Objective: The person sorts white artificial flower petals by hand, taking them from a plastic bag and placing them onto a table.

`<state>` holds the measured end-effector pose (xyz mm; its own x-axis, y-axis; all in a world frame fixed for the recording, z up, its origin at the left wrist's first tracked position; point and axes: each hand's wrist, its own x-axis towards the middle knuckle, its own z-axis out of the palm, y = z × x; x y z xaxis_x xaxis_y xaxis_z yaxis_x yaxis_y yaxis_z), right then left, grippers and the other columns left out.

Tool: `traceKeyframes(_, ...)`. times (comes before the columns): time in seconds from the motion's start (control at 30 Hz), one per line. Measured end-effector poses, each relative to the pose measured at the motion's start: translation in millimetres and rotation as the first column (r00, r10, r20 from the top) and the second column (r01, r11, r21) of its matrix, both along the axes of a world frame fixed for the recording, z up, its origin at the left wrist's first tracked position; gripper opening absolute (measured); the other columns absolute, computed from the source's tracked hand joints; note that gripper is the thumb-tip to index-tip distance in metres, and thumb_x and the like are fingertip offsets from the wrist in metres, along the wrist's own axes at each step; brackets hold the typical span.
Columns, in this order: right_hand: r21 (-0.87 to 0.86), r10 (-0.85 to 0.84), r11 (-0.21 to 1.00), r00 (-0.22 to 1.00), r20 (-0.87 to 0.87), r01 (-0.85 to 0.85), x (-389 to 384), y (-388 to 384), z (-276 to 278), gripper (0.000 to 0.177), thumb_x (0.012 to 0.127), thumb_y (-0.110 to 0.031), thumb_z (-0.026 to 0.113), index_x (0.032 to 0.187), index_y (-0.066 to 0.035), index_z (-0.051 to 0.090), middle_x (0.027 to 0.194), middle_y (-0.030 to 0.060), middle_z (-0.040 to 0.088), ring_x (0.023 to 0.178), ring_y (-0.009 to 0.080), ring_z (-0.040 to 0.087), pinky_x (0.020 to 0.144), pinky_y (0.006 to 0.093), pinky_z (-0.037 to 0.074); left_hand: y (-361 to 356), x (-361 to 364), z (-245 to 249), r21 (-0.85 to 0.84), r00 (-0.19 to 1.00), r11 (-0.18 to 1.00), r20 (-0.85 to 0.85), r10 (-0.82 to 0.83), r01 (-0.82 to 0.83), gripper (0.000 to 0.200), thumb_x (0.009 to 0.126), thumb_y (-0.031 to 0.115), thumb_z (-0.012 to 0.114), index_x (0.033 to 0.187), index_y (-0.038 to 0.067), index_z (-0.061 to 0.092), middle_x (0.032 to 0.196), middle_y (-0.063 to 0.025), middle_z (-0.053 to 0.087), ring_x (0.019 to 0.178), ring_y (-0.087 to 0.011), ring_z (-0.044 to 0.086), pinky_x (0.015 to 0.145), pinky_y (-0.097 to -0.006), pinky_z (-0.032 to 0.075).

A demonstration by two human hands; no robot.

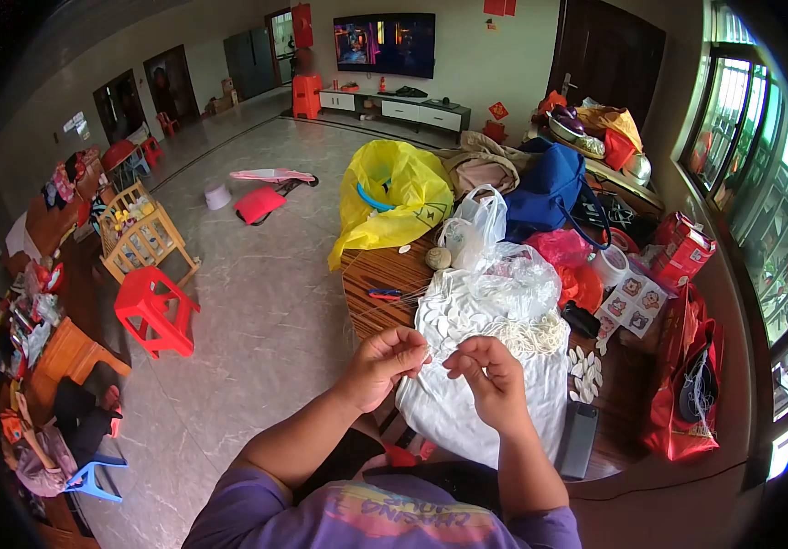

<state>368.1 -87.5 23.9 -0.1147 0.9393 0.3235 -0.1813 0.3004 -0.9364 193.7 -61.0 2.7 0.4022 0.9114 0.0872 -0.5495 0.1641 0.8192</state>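
My left hand [383,364] is raised over the near part of the white cloth [481,419], thumb and forefinger pinched together. A tiny pale bit shows at its fingertips, too small to name. Close by on the right, my right hand [490,377] has its fingers curled in a pinch, and what they hold cannot be made out. A small gap separates the two hands. Beyond them on the cloth lie several flat white pieces [444,320] and a heap of white cord [540,335]. A clear plastic bag [513,279] rests behind the cord.
A yellow plastic bag [394,188], a blue bag [545,192] and a round ball-like object [438,259] crowd the table's far side. More white pieces [584,375] and a dark phone-like slab [579,439] lie right. A red stool [158,311] stands on the floor left.
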Motion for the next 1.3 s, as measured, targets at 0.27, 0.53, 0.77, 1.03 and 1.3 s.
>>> traceKeyframes(0.27, 0.500, -0.365, 0.849, 0.875, 0.320, 0.171, -2.2, 7.7, 2.1, 0.009, 0.070, 0.004, 0.061, 0.075, -0.002, 0.056, 0.070, 0.0064, 0.055, 0.064, 0.0183, 0.052, 0.060, 0.0277, 0.041, -0.8, 2.0, 1.2, 0.009, 1.000, 1.000, -0.005, -0.017, 0.017, 0.012, 0.082, 0.009, 0.056, 0.094, 0.009, 0.056, 0.082, 0.0021, 0.057, 0.074, -0.0062, 0.053, 0.064, -0.0185, 0.041)
traceKeyframes(0.53, 0.523, -0.417, 0.830, 0.838, 0.352, 0.193, -9.1, 8.8, -9.0, 0.014, 0.066, 0.007, 0.060, 0.077, -0.002, 0.056, 0.069, 0.0104, 0.053, 0.065, 0.0262, 0.050, 0.058, 0.0321, 0.039, 2.5, 7.6, -1.9, -0.134, 0.999, 0.991, 0.048, 0.004, 0.002, 0.015, 0.080, 0.010, 0.057, 0.094, 0.007, 0.056, 0.076, -0.0013, 0.055, 0.066, -0.0100, 0.049, 0.062, -0.0220, 0.040)
traceKeyframes(0.77, 0.571, -0.466, 0.796, 0.808, 0.362, 0.203, -10.7, 12.3, -12.3, 0.015, 0.065, 0.007, 0.060, 0.077, -0.001, 0.057, 0.068, 0.0103, 0.052, 0.064, 0.0259, 0.049, 0.057, 0.0325, 0.039, 3.3, 6.8, 0.2, -0.151, 0.999, 0.988, 0.054, -0.004, 0.012, 0.015, 0.081, 0.009, 0.056, 0.096, 0.006, 0.056, 0.079, -0.0018, 0.057, 0.072, -0.0094, 0.052, 0.066, -0.0220, 0.041)
traceKeyframes(1.03, 0.603, -0.494, 0.775, 0.776, 0.392, 0.190, -8.1, 12.5, -13.5, 0.015, 0.065, 0.008, 0.059, 0.076, -0.002, 0.056, 0.068, 0.0100, 0.051, 0.064, 0.0259, 0.048, 0.056, 0.0327, 0.038, 3.5, 7.9, 0.3, -0.122, 0.998, 0.993, 0.057, 0.002, 0.005, 0.015, 0.081, 0.009, 0.056, 0.095, 0.007, 0.056, 0.081, -0.0007, 0.057, 0.073, -0.0088, 0.052, 0.067, -0.0219, 0.041)
traceKeyframes(1.3, 0.589, -0.487, 0.783, 0.786, 0.382, 0.199, -9.3, 11.5, -12.0, 0.015, 0.065, 0.008, 0.059, 0.077, -0.002, 0.056, 0.068, 0.0099, 0.051, 0.064, 0.0257, 0.049, 0.056, 0.0325, 0.039, 2.6, 9.8, 1.7, -0.090, 0.996, 0.995, 0.082, -0.035, 0.042, 0.012, 0.082, 0.008, 0.055, 0.094, 0.008, 0.056, 0.080, 0.0005, 0.056, 0.072, -0.0085, 0.052, 0.067, -0.0212, 0.042)
